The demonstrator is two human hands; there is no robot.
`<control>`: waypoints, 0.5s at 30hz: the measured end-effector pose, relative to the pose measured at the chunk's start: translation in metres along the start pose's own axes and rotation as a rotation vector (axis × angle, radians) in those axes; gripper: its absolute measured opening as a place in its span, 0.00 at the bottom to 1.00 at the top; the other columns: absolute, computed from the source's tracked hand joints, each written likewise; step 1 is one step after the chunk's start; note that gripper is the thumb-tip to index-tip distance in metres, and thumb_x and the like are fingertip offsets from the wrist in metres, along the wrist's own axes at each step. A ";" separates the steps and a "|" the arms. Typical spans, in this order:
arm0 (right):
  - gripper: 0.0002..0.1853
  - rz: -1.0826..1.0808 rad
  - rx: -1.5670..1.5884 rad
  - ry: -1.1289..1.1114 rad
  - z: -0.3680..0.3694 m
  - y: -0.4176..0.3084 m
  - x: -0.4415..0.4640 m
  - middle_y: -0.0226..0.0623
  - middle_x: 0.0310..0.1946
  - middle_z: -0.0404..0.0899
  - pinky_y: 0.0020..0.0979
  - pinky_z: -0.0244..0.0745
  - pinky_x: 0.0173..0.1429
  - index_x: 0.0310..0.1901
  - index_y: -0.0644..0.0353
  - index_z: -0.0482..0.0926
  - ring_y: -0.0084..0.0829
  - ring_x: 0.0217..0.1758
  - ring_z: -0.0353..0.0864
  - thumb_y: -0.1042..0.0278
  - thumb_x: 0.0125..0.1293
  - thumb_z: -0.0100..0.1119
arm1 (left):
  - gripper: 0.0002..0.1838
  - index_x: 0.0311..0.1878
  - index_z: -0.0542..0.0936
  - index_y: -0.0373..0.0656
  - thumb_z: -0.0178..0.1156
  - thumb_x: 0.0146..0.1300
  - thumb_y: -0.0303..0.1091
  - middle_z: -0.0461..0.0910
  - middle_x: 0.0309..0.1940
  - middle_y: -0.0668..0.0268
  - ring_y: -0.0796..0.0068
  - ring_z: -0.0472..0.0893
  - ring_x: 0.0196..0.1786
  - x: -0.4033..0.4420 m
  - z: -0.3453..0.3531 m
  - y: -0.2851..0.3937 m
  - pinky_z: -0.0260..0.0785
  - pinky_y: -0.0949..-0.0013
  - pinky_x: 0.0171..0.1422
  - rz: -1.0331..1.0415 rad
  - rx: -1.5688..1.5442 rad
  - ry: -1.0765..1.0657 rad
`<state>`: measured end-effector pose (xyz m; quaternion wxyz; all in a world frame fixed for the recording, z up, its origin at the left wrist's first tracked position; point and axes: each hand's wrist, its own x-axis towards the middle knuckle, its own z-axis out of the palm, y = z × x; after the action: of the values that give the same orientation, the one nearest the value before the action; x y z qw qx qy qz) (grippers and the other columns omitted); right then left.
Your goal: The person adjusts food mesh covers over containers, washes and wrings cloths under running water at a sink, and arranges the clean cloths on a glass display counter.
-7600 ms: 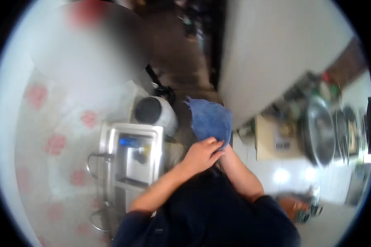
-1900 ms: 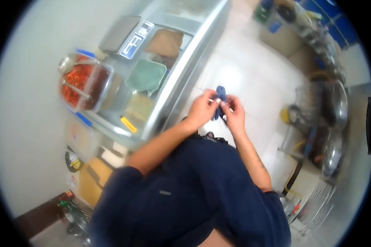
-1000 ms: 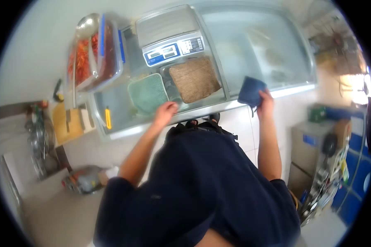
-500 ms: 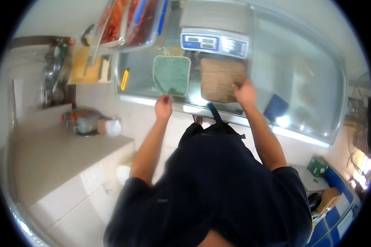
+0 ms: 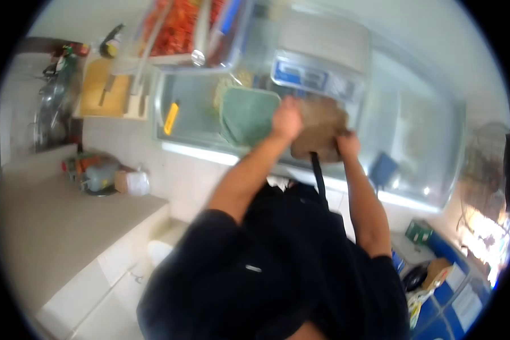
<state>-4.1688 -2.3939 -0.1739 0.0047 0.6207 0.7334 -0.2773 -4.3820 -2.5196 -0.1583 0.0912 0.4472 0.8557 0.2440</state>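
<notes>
A brown striped cloth point(image 5: 322, 127) is bunched up between my two hands above the glass counter. My left hand point(image 5: 288, 120), somewhat blurred, is closed at the cloth's left upper edge. At its right side, the fingers of my right hand point(image 5: 348, 145) are closed on the cloth's edge. Just left of my left hand lies a green cloth point(image 5: 248, 118), flat on the glass with its lower left corner uneven. Behind the brown cloth stands a digital scale point(image 5: 317, 76) with a blue front panel, smeared by motion.
A clear tub point(image 5: 232, 62) of red food with utensils sits at the back left. A yellow box cutter point(image 5: 171, 118) lies on the glass. Further left, a knife rests on a yellow cutting board point(image 5: 107, 85). A dark blue square point(image 5: 383, 170) is at the right.
My left hand has moved right and up from the green cloth to the brown one. Formerly flat, the brown cloth is now bunched between both hands. The view has shifted slightly.
</notes>
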 end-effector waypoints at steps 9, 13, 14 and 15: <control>0.30 0.248 0.694 -0.204 -0.001 -0.033 -0.001 0.45 0.49 0.84 0.37 0.76 0.56 0.55 0.71 0.80 0.38 0.50 0.83 0.50 0.64 0.70 | 0.05 0.33 0.80 0.41 0.64 0.52 0.24 0.79 0.37 0.55 0.56 0.81 0.45 0.000 -0.012 -0.012 0.73 0.56 0.50 -0.019 -0.260 -0.023; 0.20 0.088 0.987 -0.523 -0.008 -0.053 -0.074 0.37 0.47 0.84 0.33 0.76 0.55 0.56 0.64 0.80 0.29 0.49 0.82 0.62 0.67 0.67 | 0.12 0.36 0.74 0.43 0.68 0.52 0.27 0.71 0.32 0.69 0.74 0.71 0.33 -0.054 -0.067 -0.077 0.67 0.68 0.39 -0.029 -0.889 -0.386; 0.19 0.040 0.938 -0.596 -0.005 -0.049 -0.090 0.35 0.47 0.85 0.31 0.76 0.56 0.55 0.64 0.81 0.27 0.49 0.82 0.64 0.68 0.67 | 0.13 0.37 0.73 0.43 0.68 0.54 0.27 0.69 0.32 0.71 0.78 0.69 0.34 -0.070 -0.095 -0.093 0.66 0.70 0.40 -0.025 -0.901 -0.452; 0.17 -0.007 0.888 -0.669 -0.001 -0.047 -0.108 0.33 0.46 0.85 0.29 0.77 0.57 0.55 0.65 0.81 0.26 0.48 0.83 0.66 0.68 0.67 | 0.13 0.38 0.72 0.44 0.68 0.56 0.26 0.67 0.32 0.74 0.81 0.67 0.35 -0.086 -0.126 -0.105 0.65 0.72 0.40 -0.021 -0.914 -0.519</control>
<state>-4.1867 -2.4954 -0.1159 -0.0257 0.4387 0.5068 -0.7417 -4.4549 -2.6820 -0.1078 0.4885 0.3989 0.6157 0.4724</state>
